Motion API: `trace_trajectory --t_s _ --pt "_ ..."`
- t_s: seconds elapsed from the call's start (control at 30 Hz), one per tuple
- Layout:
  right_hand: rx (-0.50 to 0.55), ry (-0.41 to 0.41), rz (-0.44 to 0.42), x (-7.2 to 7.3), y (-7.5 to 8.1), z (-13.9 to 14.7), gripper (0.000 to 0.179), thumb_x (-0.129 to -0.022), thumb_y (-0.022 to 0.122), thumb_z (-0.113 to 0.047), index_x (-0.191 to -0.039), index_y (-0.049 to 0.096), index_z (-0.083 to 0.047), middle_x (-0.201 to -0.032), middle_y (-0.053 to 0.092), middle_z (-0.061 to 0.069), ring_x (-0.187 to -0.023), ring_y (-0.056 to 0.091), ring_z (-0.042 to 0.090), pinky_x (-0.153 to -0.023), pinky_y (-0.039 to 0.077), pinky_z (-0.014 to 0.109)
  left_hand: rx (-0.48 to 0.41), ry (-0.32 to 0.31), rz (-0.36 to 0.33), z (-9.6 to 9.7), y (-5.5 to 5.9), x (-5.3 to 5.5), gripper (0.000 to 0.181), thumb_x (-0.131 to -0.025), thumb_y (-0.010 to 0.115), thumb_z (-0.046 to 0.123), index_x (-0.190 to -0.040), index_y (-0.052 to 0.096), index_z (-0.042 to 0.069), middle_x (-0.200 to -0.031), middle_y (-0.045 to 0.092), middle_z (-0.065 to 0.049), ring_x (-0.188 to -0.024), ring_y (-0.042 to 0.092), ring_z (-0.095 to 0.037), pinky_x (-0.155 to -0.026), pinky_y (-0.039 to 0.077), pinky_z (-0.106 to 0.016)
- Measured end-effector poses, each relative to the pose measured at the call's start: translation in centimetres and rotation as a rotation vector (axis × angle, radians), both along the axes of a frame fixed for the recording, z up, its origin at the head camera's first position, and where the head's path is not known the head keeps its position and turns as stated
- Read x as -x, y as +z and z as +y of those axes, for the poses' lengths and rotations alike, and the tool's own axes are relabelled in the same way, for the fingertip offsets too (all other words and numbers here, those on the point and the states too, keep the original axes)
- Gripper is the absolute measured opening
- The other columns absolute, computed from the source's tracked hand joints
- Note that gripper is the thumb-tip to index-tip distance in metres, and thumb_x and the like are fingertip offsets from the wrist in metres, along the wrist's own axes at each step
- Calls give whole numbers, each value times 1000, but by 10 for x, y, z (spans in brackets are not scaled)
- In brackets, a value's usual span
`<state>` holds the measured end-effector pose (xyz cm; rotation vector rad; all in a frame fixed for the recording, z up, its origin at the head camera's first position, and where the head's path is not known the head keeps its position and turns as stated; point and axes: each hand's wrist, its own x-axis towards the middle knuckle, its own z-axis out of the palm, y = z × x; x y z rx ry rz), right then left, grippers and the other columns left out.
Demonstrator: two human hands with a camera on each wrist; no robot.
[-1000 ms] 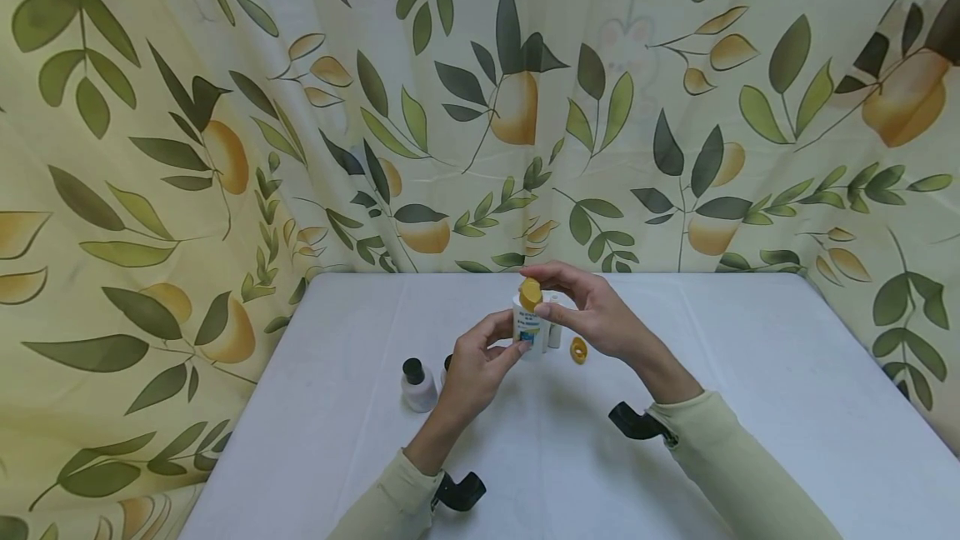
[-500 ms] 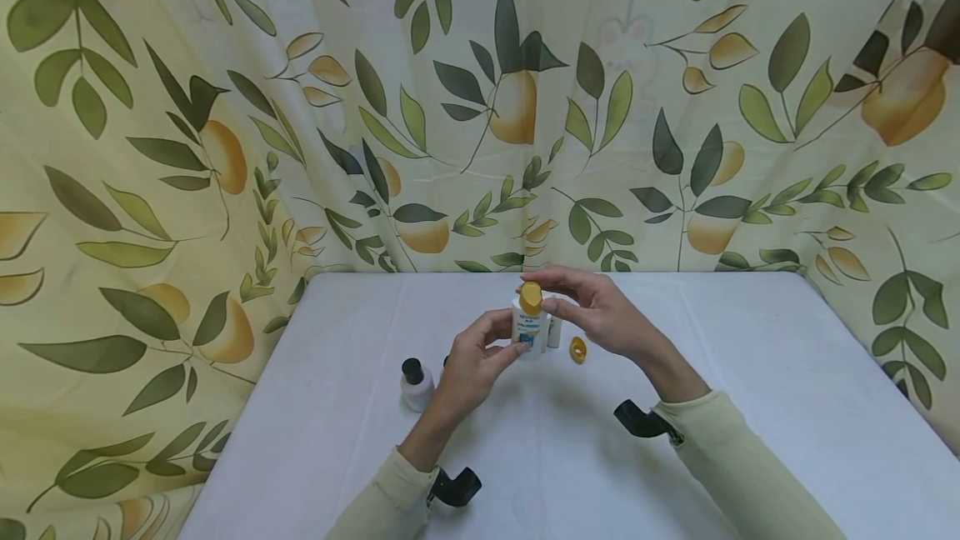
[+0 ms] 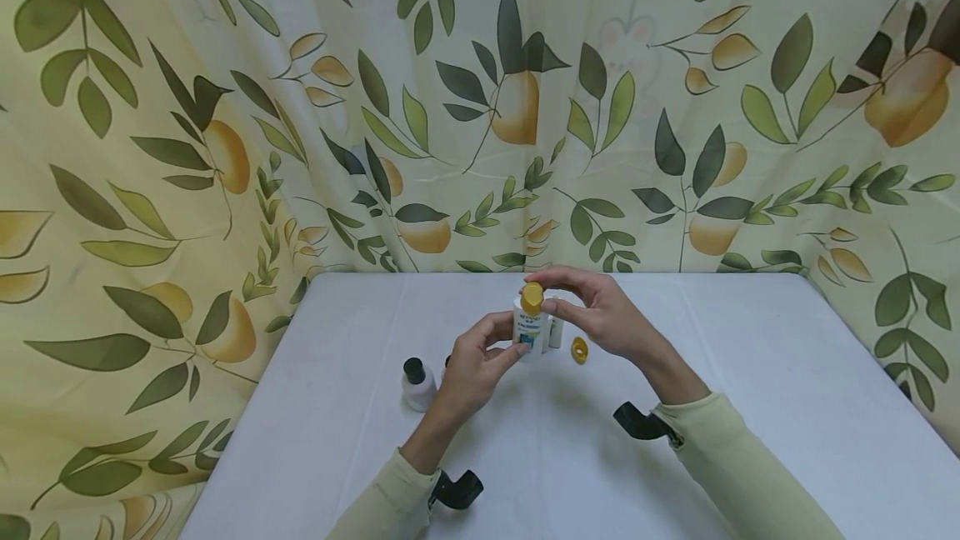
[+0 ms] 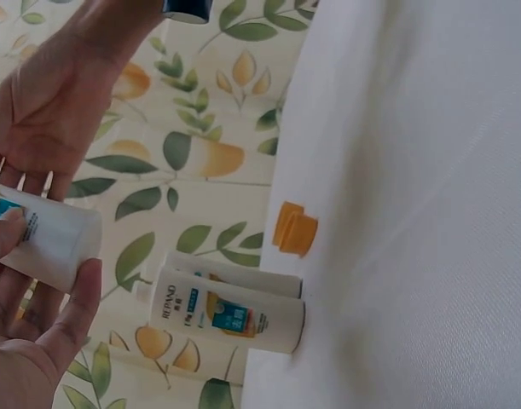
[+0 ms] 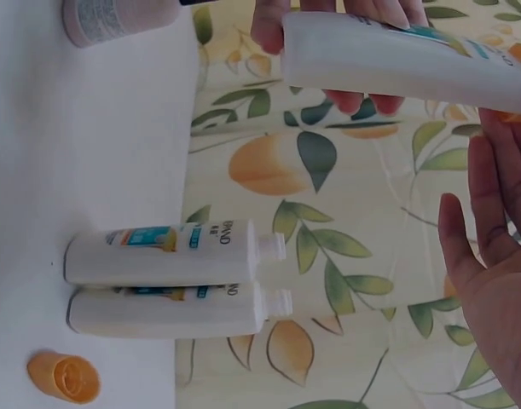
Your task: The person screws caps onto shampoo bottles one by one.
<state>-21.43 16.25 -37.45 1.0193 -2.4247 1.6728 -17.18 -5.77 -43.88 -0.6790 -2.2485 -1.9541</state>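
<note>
My left hand [image 3: 474, 365] holds a white bottle [image 3: 528, 332] with a blue-and-yellow label, raised over the table. Fingers and thumb wrap its lower part, as the left wrist view shows. On its top sits a yellow-orange cap [image 3: 532, 298], which my right hand [image 3: 596, 315] pinches between thumb and fingers. Behind the held bottle stand two similar white bottles, one nearer [image 4: 230, 311] and one partly covered [image 5: 166, 309]. Their necks are bare of caps in the right wrist view. A loose orange cap [image 3: 579, 349] lies on the table beside them.
Left of my left hand stands a pale pinkish bottle [image 3: 417, 386] with a black cap. Another black top [image 3: 447, 361] shows behind that hand, mostly hidden. A white cloth covers the table [image 3: 750, 373], and a leaf-and-fruit patterned curtain [image 3: 480, 107] hangs behind it.
The cap and my right hand have shifted very slightly, with the thumb now at the cap's right edge. My left hand keeps its grip on the bottle.
</note>
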Motion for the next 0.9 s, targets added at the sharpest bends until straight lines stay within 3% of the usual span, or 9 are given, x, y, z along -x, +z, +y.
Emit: trace_trajectory --t_s 0.9 --pt "-13 -83 -7 -3 0 0 32 -96 71 -13 -127 67 -11 -132 65 6 -137 49 28 -118 26 67 2 20 4 3 -3 1 43 -94 73 11 -135 60 13 -132 65 -3 -119 64 -20 -92 58 -26"
